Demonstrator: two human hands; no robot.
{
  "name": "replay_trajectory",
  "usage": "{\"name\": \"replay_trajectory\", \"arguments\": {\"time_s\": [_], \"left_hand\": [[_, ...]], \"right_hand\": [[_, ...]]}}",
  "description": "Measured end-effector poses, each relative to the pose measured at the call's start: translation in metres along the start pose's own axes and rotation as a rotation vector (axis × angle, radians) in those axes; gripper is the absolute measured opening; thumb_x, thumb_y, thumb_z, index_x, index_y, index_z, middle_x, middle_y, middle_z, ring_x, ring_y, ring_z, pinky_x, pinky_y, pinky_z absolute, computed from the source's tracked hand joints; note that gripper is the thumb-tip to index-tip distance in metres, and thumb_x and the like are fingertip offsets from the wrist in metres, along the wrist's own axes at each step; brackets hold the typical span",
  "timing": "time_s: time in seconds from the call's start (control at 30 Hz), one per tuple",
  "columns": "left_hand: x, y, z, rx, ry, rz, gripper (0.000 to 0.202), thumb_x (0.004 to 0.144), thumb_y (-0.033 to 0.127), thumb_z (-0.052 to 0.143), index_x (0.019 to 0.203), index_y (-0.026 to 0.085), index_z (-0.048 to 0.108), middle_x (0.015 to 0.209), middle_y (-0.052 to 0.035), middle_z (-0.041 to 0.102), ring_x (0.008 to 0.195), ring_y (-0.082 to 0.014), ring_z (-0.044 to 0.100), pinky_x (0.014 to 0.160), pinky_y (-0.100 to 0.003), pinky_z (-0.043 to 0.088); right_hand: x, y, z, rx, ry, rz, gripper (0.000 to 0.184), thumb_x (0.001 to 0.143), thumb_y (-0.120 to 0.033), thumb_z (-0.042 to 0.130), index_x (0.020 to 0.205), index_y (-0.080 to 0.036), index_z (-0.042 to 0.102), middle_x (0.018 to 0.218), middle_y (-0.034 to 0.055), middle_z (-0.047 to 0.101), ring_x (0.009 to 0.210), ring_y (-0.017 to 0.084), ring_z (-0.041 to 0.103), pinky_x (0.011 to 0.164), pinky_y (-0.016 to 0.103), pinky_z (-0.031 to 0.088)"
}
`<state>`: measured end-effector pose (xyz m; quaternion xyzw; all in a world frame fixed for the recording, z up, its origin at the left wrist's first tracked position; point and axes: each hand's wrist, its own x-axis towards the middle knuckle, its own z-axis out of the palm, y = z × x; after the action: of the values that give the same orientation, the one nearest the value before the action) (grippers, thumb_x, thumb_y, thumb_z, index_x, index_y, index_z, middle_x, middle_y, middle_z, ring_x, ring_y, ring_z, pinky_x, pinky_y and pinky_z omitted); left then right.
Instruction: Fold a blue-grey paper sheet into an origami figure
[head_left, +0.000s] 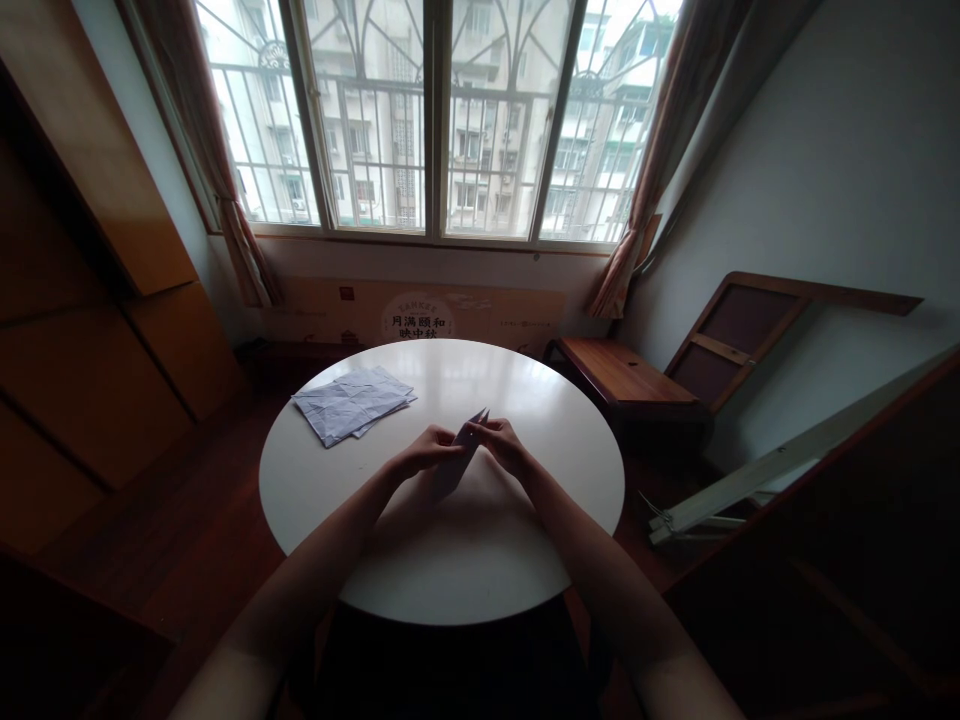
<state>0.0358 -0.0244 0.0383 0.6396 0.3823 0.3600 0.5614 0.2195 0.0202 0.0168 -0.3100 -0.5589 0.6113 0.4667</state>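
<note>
Over the middle of the white round table, both hands hold one folded sheet of paper. The paper is greyish, with pointed corners sticking up between the hands and a longer part slanting down toward the tabletop. My left hand is closed on its left edge, the thumb lying along it. Near the upper tip, my right hand pinches the right side. To the left on the table lies a small stack of creased, light bluish paper sheets, apart from both hands.
Behind the table, a printed cardboard panel stands under a barred window. A low wooden table is at the right, beside a wooden frame leaning on the wall. Wooden cabinets line the left side.
</note>
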Motion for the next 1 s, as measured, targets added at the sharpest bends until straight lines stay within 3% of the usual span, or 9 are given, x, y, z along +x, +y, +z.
{"name": "replay_trajectory", "arguments": {"time_s": [0.2,0.37,0.47,0.67,0.83,1.0], "left_hand": [[-0.002,0.003,-0.001,-0.019,-0.067,-0.052,0.042,0.063,0.047,0.081,0.07,0.007,0.069,0.058,-0.0009,0.056,0.052,-0.0107,0.049,0.051,-0.023,0.032],[-0.002,0.0,-0.002,-0.071,-0.074,-0.08,0.041,0.062,0.045,0.082,0.07,0.007,0.069,0.057,-0.0007,0.056,0.05,-0.0093,0.049,0.048,-0.021,0.032],[0.001,-0.008,-0.005,-0.158,-0.017,-0.081,0.04,0.063,0.044,0.082,0.073,0.007,0.07,0.057,-0.0012,0.057,0.048,-0.0082,0.049,0.046,-0.02,0.031],[0.007,-0.016,-0.011,-0.312,0.134,-0.085,0.042,0.061,0.04,0.085,0.081,0.006,0.073,0.062,-0.0044,0.063,0.051,-0.0105,0.053,0.048,-0.021,0.035],[0.005,-0.012,-0.008,-0.293,0.104,-0.08,0.04,0.061,0.039,0.085,0.079,0.005,0.074,0.06,-0.0048,0.064,0.05,-0.0098,0.053,0.048,-0.021,0.033],[0.003,-0.011,-0.007,-0.274,0.03,-0.086,0.038,0.063,0.039,0.084,0.078,0.005,0.075,0.058,-0.0029,0.062,0.048,-0.0087,0.05,0.048,-0.021,0.031]], "right_hand": [[0.001,-0.008,-0.004,0.103,0.121,0.022,0.035,0.057,-0.047,0.084,0.07,-0.015,0.076,0.075,0.0064,0.068,0.074,0.018,0.059,0.073,0.032,0.045],[0.004,-0.009,-0.011,0.108,0.249,0.067,0.042,0.051,-0.05,0.086,0.072,-0.015,0.076,0.066,0.003,0.061,0.063,0.012,0.05,0.065,0.029,0.041],[0.004,-0.01,-0.012,0.118,0.285,0.111,0.044,0.05,-0.052,0.086,0.073,-0.016,0.075,0.065,0.0014,0.057,0.059,0.01,0.046,0.061,0.028,0.04],[0.001,-0.009,-0.004,-0.045,0.125,0.173,0.048,0.055,-0.056,0.082,0.074,-0.014,0.073,0.065,0.0012,0.054,0.058,0.01,0.047,0.058,0.028,0.037],[-0.005,-0.013,0.0,-0.151,-0.027,0.107,0.045,0.062,-0.056,0.078,0.062,-0.014,0.065,0.058,-0.0006,0.052,0.056,0.01,0.045,0.057,0.027,0.033],[-0.009,-0.018,0.001,-0.204,-0.062,0.087,0.043,0.061,-0.054,0.078,0.059,-0.014,0.062,0.056,-0.0019,0.05,0.054,0.009,0.041,0.055,0.027,0.029]]}}
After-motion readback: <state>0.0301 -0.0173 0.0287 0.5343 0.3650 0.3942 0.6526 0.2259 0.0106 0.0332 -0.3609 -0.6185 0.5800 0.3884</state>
